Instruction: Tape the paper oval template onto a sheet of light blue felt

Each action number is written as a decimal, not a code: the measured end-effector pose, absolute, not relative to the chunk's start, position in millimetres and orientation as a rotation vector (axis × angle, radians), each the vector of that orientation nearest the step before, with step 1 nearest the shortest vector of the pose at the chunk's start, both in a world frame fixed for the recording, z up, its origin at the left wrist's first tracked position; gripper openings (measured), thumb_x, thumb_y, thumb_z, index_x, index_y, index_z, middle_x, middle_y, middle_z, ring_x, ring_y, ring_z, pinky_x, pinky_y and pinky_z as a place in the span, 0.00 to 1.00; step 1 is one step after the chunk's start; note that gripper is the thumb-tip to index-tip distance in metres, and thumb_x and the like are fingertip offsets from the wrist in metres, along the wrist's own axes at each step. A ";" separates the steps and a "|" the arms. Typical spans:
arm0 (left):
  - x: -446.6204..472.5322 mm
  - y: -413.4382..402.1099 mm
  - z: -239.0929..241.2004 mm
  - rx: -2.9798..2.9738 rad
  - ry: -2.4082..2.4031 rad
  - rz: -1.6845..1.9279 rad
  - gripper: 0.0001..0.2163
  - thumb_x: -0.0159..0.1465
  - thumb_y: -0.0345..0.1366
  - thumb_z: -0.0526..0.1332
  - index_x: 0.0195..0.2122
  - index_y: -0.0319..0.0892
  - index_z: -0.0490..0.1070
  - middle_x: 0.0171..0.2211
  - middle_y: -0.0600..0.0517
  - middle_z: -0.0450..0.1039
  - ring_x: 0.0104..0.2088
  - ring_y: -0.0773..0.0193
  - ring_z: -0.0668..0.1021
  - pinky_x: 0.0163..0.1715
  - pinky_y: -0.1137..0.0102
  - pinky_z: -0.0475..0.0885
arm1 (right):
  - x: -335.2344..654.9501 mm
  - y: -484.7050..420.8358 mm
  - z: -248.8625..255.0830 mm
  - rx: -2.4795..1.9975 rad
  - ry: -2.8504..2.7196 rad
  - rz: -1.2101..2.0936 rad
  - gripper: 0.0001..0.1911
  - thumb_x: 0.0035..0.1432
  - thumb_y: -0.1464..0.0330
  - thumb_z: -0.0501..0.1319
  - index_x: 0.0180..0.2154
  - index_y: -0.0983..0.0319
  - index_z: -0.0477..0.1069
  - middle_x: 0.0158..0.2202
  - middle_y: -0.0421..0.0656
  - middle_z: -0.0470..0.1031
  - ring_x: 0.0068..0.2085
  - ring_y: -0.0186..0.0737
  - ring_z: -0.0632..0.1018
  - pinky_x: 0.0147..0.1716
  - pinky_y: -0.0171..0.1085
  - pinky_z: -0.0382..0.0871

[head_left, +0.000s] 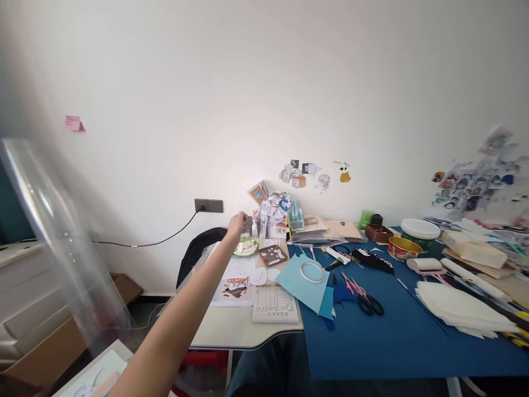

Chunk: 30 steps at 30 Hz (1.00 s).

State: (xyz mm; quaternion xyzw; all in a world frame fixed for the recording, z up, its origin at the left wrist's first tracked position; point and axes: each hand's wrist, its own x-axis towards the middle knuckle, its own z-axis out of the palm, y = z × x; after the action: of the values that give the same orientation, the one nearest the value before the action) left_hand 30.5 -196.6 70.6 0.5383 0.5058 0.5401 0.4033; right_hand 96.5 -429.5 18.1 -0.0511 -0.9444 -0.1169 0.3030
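My left hand (238,225) is stretched far forward over the back of the white table, its fingers curled closed. Whatever it may grip is hidden or too small to make out. Right beside it stand a small white bottle (254,227) and a cluster of cut-out paper stickers (279,208). Just below the hand is a green-rimmed dish (247,247) with pale pieces in it. A brown notebook (273,255) with white pictures lies to its right. My right hand is out of view.
A blue mat (351,342) covers the right-hand table. On it lie light-blue sheets (303,284), a white ring (312,272), black-handled scissors (370,304) and a stack of white sheets (463,309). A clear plastic roll (53,220) leans at left. A power cord (157,241) runs from the wall socket.
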 end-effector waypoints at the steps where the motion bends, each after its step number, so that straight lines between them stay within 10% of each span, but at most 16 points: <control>1: 28.8 -202.6 55.3 1.408 1.319 1.373 0.15 0.65 0.39 0.58 0.50 0.39 0.67 0.47 0.46 0.70 0.43 0.59 0.76 0.41 0.59 0.74 | 104.9 -430.1 12.4 -0.151 -2.474 -0.297 0.13 0.67 0.61 0.50 0.46 0.54 0.70 0.45 0.41 0.74 0.40 0.35 0.76 0.40 0.40 0.73; 5: 20.1 -221.9 -13.6 1.620 1.444 1.434 0.12 0.65 0.42 0.57 0.40 0.37 0.70 0.36 0.51 0.72 0.34 0.64 0.75 0.34 0.66 0.73 | 164.2 -421.8 -11.8 -0.310 -2.320 -0.221 0.11 0.65 0.62 0.51 0.38 0.56 0.70 0.29 0.39 0.76 0.28 0.36 0.75 0.28 0.38 0.71; 10: 11.5 -214.6 -58.1 1.824 1.492 1.507 0.16 0.66 0.39 0.51 0.21 0.42 0.57 0.18 0.59 0.54 0.21 0.69 0.62 0.23 0.72 0.58 | 269.4 -379.8 -37.3 -1.225 -1.862 0.014 0.10 0.63 0.69 0.51 0.34 0.60 0.70 0.32 0.44 0.76 0.35 0.41 0.76 0.35 0.39 0.71; 21: 8.3 -209.5 -68.3 2.148 1.596 1.262 0.14 0.63 0.38 0.48 0.20 0.44 0.50 0.14 0.58 0.53 0.18 0.68 0.59 0.23 0.71 0.51 | 319.0 -311.9 -69.9 -1.764 -1.983 -0.105 0.08 0.57 0.70 0.59 0.33 0.56 0.77 0.47 0.44 0.74 0.50 0.50 0.71 0.46 0.47 0.65; 30: 14.2 -211.0 -66.4 2.275 1.619 1.059 0.13 0.62 0.37 0.49 0.20 0.43 0.56 0.16 0.56 0.59 0.19 0.67 0.62 0.23 0.72 0.50 | 400.9 -315.0 -55.5 -2.196 -1.696 -0.265 0.14 0.61 0.71 0.52 0.36 0.64 0.76 0.39 0.51 0.77 0.41 0.51 0.73 0.37 0.45 0.66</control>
State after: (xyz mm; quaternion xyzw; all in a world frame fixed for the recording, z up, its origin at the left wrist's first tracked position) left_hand 14.2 -211.0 -66.4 0.7595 0.5404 0.3536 0.0777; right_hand 400.9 -315.0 -55.5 -0.7755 -0.5989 -0.0937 0.1764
